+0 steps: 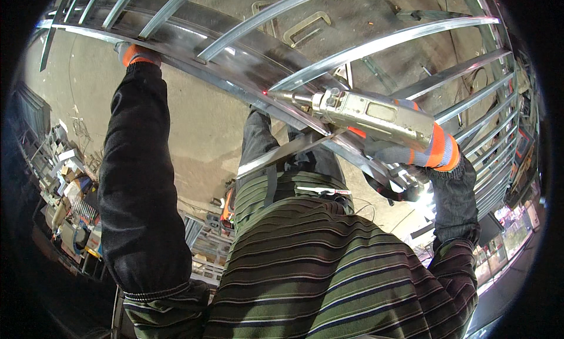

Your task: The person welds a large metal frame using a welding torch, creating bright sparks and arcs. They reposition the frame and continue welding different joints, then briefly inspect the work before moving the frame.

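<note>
My right hand [442, 148], in an orange and grey glove, is closed around a handheld laser welding gun [376, 115]. Its narrow nozzle points left, and a small red light spot shows at the tip, on the long rail of a shiny metal frame [220, 88]. That spot lies close to where one slanting bar [329, 68] meets the rail. Farther left along the same rail, my gloved left hand [138, 54] grips the near edge; its fingertips are hidden by the metal. Dark sleeves cover both forearms.
Several parallel bars [470, 123] of the frame run down the right side. A flat metal strip [288, 154] crosses before my waist. On the floor beyond lies a C-shaped clamp [306, 27]. Cluttered boxes and parts [73, 192] stand at left. Bright glare shows at lower right.
</note>
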The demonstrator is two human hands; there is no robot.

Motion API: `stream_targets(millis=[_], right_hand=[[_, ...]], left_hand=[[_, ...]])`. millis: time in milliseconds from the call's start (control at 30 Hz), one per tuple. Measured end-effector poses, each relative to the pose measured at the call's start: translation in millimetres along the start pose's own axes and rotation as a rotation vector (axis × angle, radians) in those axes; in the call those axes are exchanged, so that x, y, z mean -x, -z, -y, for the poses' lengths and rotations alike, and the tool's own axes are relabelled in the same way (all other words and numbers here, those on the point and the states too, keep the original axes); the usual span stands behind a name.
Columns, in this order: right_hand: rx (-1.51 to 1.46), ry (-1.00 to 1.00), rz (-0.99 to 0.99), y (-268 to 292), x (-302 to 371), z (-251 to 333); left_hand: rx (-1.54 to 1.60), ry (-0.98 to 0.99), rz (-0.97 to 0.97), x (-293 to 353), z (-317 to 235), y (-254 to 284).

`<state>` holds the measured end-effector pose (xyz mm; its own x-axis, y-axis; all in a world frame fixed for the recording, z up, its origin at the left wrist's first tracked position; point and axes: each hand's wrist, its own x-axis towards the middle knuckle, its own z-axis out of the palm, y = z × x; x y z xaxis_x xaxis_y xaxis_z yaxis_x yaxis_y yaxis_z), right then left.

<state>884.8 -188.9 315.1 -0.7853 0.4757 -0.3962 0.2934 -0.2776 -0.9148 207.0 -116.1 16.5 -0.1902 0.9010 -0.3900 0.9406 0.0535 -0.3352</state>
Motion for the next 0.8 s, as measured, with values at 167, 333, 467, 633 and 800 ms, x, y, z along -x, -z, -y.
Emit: stream_targets(millis=[167, 333, 467, 633, 800], right_hand=[[-0.164, -0.144, 0.045, 1, 4, 4], [-0.084, -0.052, 0.03, -2, 1, 3], [-0.093, -0.056, 0.017, -4, -1, 1], [-0.216, -0.107, -0.022, -4, 2, 3], [-0.121, 0.083, 0.024, -1, -2, 1]], left_hand=[[1.653, 0.506, -0.003, 0, 4, 10], [0.294, 0.162, -0.076, 9, -9, 31], [0.013, 0.059, 0.025, 18, -11, 46], [-0.02, 0.072, 0.029, 11, 5, 47], [-0.001, 0.017, -0.088, 7, 5, 40]])
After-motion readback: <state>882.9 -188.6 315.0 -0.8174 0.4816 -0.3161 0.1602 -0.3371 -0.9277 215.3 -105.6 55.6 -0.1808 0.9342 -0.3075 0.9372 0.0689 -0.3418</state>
